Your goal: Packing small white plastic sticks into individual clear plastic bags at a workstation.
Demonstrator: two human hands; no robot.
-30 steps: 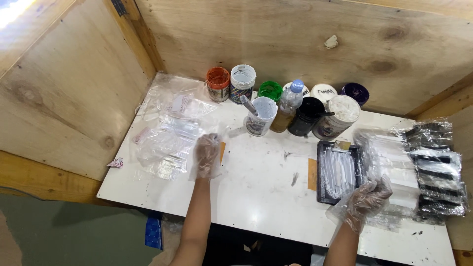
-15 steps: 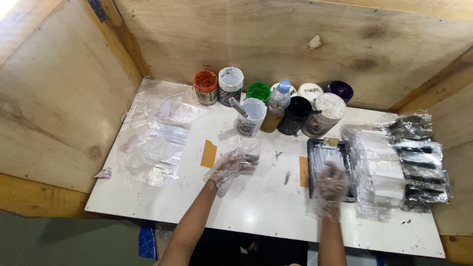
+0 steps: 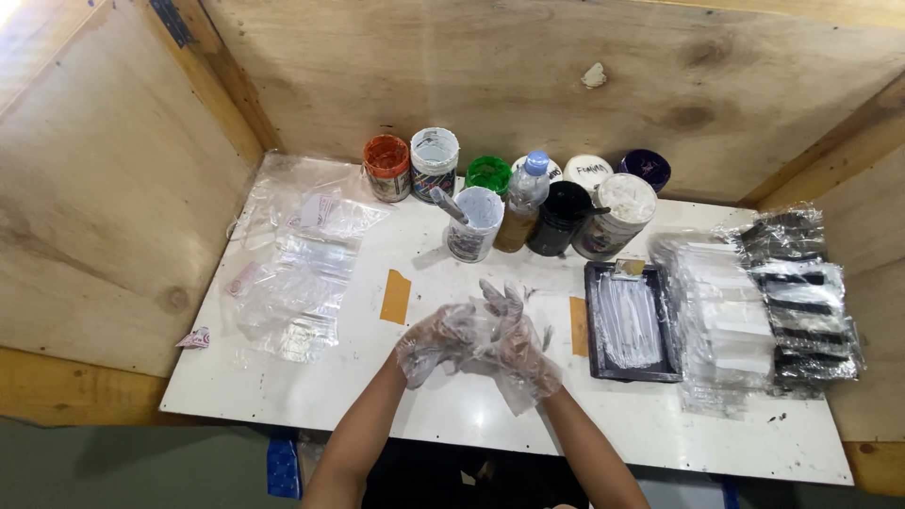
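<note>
1. Clear bags (image 3: 300, 278): lying in a loose pile at the table's (image 3: 283, 396) left end, well apart from both hands.
2. Tape strip (image 3: 395, 296): orange, lying flat betw. the bags and the hands.
3. Left hand (image 3: 436, 341): wearing a loose clear glove, fingers curled, resting against the right hand over the table's middle; holding nothing else.
4. Right hand (image 3: 509, 344): also gloved, fingers pointing up and slightly spread, touching the left hand; the two are meeting palm to fingers, and the glove film is bunching betw. them.
5. Paint pots (image 3: 436, 162): standing in a row w/ a bottle (image 3: 524, 200) along the back wall, beyond the hands; a white cup (image 3: 473, 222) is holding a stick.
6. Second tape strip (image 3: 578, 326): lying just left of the black tray (image 3: 630, 320).
7. Tray: sitting right of the hands, near but not touching, holding clear-wrapped pieces.
8. Packet stacks (image 3: 759, 306): white and black, lying at the table's right end.
</note>
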